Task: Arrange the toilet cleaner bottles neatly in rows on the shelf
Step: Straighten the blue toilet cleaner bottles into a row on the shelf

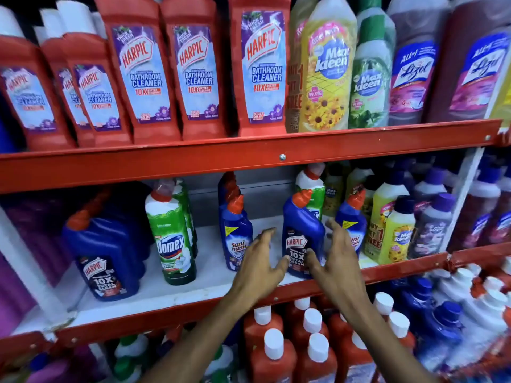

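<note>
On the white middle shelf (pixel 210 272) a blue Harpic toilet cleaner bottle (pixel 302 225) with a red cap stands upright near the front edge. My left hand (pixel 260 261) is just left of it and my right hand (pixel 337 258) just right of it. Both have fingers spread and hold nothing; the thumbs are close to or just touching its base. Further left stand a blue Sani Fresh bottle (pixel 235 230), a green Domex bottle (pixel 172 236) and a larger blue Harpic bottle (pixel 106 258). Another Sani Fresh bottle (pixel 352 225) is partly hidden behind my right hand.
Red Harpic bathroom cleaner bottles (pixel 199 70) and Max Kleen and Lizol bottles fill the upper shelf. Yellow and purple Max Kleen bottles (pixel 395 230) crowd the middle shelf's right side. Red bottles with white caps (pixel 276 355) stand below. A red metal shelf lip (pixel 249 158) runs across.
</note>
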Demonstrator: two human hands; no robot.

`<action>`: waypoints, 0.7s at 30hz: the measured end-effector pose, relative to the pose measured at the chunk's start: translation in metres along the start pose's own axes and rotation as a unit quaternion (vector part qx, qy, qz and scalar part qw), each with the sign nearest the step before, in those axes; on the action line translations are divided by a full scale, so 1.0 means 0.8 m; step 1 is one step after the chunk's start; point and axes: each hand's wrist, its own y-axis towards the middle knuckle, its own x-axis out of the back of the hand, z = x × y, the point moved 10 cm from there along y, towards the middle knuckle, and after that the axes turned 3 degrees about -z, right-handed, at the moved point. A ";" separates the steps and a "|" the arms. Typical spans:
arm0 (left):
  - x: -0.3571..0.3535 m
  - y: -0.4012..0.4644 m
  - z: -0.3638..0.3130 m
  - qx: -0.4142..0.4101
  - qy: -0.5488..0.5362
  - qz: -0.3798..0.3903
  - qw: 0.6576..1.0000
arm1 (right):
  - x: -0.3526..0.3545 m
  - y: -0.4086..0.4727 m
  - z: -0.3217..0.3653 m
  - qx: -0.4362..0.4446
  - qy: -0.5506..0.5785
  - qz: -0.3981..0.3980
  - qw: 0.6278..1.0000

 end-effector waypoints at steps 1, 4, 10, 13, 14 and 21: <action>-0.011 0.008 0.009 0.028 -0.036 0.012 0.999 | -0.008 0.003 -0.014 -0.023 0.025 0.013 0.999; -0.038 0.021 0.020 0.075 -0.102 0.034 0.991 | -0.030 0.007 -0.038 -0.069 0.041 0.083 0.993; -0.038 0.017 0.033 0.067 -0.150 -0.037 0.986 | -0.032 0.000 -0.049 -0.087 0.106 0.073 0.988; -0.005 -0.011 0.031 0.036 -0.177 -0.084 0.980 | -0.027 -0.012 -0.020 -0.038 0.122 0.052 0.990; 0.011 -0.022 0.031 0.023 -0.178 -0.103 0.978 | -0.028 -0.017 -0.007 -0.026 0.135 0.050 0.989; 0.142 -0.089 0.048 -0.023 -0.127 -0.257 0.958 | -0.066 -0.034 0.111 0.047 0.212 0.064 0.974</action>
